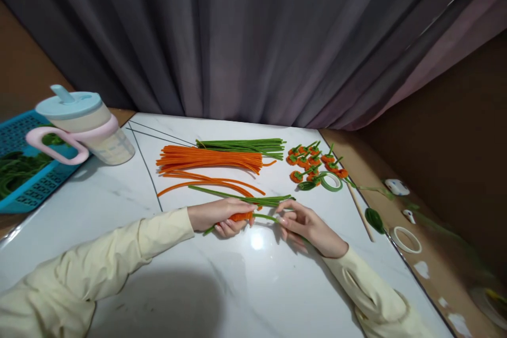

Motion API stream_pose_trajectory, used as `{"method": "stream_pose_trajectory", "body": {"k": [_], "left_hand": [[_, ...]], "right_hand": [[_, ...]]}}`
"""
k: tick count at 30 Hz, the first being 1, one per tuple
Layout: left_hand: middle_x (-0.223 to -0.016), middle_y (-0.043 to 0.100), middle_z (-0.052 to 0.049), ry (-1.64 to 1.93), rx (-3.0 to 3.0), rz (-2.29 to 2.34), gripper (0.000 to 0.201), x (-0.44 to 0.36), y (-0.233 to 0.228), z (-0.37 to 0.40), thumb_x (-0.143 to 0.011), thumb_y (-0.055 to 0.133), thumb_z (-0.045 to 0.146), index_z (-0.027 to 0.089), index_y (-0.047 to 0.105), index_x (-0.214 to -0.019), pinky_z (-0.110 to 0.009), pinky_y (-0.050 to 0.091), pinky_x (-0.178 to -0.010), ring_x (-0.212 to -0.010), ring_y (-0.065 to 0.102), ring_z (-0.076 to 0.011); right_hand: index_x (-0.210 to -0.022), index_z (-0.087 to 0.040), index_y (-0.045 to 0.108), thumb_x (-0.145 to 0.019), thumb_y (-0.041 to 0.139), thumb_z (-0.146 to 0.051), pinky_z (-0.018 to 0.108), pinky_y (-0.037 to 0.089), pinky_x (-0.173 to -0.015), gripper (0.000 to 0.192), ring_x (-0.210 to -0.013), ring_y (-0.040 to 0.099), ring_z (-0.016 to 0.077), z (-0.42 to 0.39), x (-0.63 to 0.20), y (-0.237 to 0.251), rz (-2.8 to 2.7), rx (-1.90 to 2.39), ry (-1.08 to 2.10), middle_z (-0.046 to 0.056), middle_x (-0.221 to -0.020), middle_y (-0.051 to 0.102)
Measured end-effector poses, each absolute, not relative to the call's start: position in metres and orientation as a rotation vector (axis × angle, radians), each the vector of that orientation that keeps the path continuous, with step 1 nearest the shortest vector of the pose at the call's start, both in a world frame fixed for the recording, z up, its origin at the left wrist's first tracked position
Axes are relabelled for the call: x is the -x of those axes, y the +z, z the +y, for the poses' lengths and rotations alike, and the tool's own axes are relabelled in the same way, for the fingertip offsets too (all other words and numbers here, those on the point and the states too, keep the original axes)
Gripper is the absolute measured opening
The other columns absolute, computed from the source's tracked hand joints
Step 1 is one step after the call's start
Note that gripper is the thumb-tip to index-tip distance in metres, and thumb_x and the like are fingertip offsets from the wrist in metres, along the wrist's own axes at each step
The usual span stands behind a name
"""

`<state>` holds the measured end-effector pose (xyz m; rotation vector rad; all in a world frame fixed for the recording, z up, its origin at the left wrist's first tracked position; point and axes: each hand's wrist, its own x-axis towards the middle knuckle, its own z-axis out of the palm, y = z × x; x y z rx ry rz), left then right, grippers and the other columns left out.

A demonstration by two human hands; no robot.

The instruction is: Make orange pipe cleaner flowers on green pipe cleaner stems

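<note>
Gripping one orange coil [241,216], left hand [217,216] closed, right hand [303,224] pinching one green stem [265,216]

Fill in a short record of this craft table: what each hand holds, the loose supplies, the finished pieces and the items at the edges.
Left hand: grips orange pipe-cleaner piece
Right hand: pinches green stem
Loose supplies: orange pipe cleaners, green pipe cleaners
Finished pieces: small orange flowers
Near them: green tape roll
Left edge: lidded cup, blue basket
Surface: white marble table

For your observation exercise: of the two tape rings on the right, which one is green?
The green tape ring beside the finished orange flowers on the marble table; the white ring lies off it, farther right.
</note>
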<state>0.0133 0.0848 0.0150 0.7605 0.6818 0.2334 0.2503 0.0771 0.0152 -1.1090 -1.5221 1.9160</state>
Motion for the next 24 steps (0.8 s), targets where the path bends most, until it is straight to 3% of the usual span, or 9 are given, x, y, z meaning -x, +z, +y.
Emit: {"method": "stream_pose_trajectory", "body": {"k": [3,7,12,15,17,21,24], "left_hand": [[-0.039,0.019,0.010,0.246,-0.656,0.617,0.035,-0.010,0.009,0.092,-0.087,0.045,0.043,0.016,0.050,-0.066,-0.015,0.007,-0.029,-0.032,0.007,-0.0041],[-0.037,0.019,0.010,0.273,-0.506,0.564,0.039,-0.008,0.005,0.099,-0.089,0.043,0.038,0.015,0.045,-0.057,-0.013,0.009,-0.027,-0.031,0.005,-0.0034],[-0.036,0.021,0.009,0.272,-0.428,0.543,0.044,-0.006,0.001,0.101,-0.089,0.045,0.036,0.015,0.039,-0.050,-0.012,0.012,-0.026,-0.029,0.008,-0.0026],[-0.036,0.023,0.009,0.282,-0.379,0.529,0.041,-0.005,-0.002,0.103,-0.090,0.042,0.034,0.015,0.043,-0.054,-0.012,0.012,-0.025,-0.028,0.008,-0.0028],[-0.036,0.023,0.010,0.314,-0.340,0.518,0.038,-0.004,-0.004,0.105,-0.092,0.039,0.034,0.014,0.046,-0.060,-0.012,0.012,-0.025,-0.028,0.006,-0.0031],[-0.035,0.021,0.011,0.409,-0.277,0.498,0.035,-0.002,-0.008,0.109,-0.094,0.032,0.034,0.015,0.048,-0.070,-0.012,0.011,-0.025,-0.030,0.002,-0.0043],[-0.036,0.020,0.011,0.464,-0.254,0.485,0.036,-0.001,-0.009,0.111,-0.094,0.031,0.036,0.015,0.048,-0.071,-0.012,0.010,-0.025,-0.029,0.003,-0.0044]], "right_hand": [[-0.093,-0.019,0.048,-0.080,0.062,-0.036,0.018,0.038,-0.036,0.025,-0.037,0.046,0.0049,0.078,-0.252,0.010,-1.356,0.879,1.994,-0.001,-0.068,0.063],[-0.088,-0.011,0.061,-0.083,0.061,-0.032,0.024,0.050,-0.052,0.022,-0.054,0.062,0.0107,0.078,-0.252,0.007,-1.335,0.742,2.096,0.009,-0.080,0.068],[-0.110,-0.014,0.060,-0.085,0.057,-0.037,0.029,0.054,-0.054,0.034,-0.080,0.068,0.0218,0.073,-0.254,0.003,-1.191,0.537,2.461,0.018,-0.110,0.063],[-0.118,-0.022,0.057,-0.086,0.056,-0.033,0.030,0.055,-0.056,0.034,-0.088,0.067,0.0238,0.071,-0.256,0.000,-1.211,0.474,2.466,0.018,-0.122,0.056],[-0.118,-0.026,0.058,-0.086,0.057,-0.029,0.030,0.055,-0.057,0.033,-0.088,0.067,0.0232,0.071,-0.256,-0.002,-1.276,0.442,2.409,0.016,-0.120,0.058],[-0.110,-0.024,0.064,-0.083,0.060,-0.021,0.023,0.053,-0.054,0.027,-0.073,0.069,0.0169,0.074,-0.255,-0.005,-1.424,0.515,2.214,0.011,-0.095,0.070],[-0.113,-0.021,0.063,-0.085,0.057,-0.030,0.021,0.048,-0.046,0.030,-0.059,0.064,0.0127,0.074,-0.254,-0.003,-1.538,0.693,1.948,0.010,-0.085,0.069]]}}
